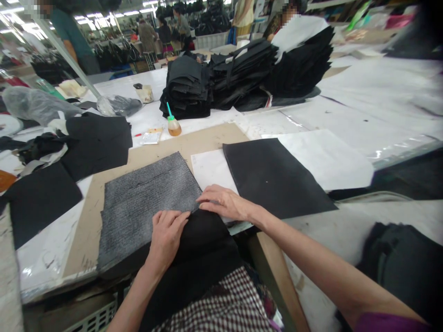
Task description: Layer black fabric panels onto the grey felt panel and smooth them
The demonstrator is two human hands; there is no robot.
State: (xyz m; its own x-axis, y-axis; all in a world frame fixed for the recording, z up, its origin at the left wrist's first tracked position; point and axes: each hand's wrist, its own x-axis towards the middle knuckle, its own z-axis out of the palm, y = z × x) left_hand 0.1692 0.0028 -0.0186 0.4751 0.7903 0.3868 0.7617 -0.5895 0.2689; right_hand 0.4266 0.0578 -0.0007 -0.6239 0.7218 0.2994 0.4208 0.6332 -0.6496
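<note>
A grey, textured fabric piece (145,207) lies on a tan board, and black fabric (204,235) runs from its near edge down towards my lap. My left hand (168,235) is closed at the seam between grey and black, its fingers bent together over the cloth edge. Just to the right, my right hand (221,203) pinches the same edge near the grey piece's corner. The fingertips of the two hands are close but apart. What lies under the fingers is hidden. Beside my right hand is a flat dark fabric panel (273,177) over white sheets.
Beneath the grey piece is the tan board (218,133). A small glue bottle (174,126) with a green nozzle stands behind it. Tall stacks of black fabric (242,69) sit at the back. Black pieces (97,143) lie left, and more (404,263) at right. People work beyond.
</note>
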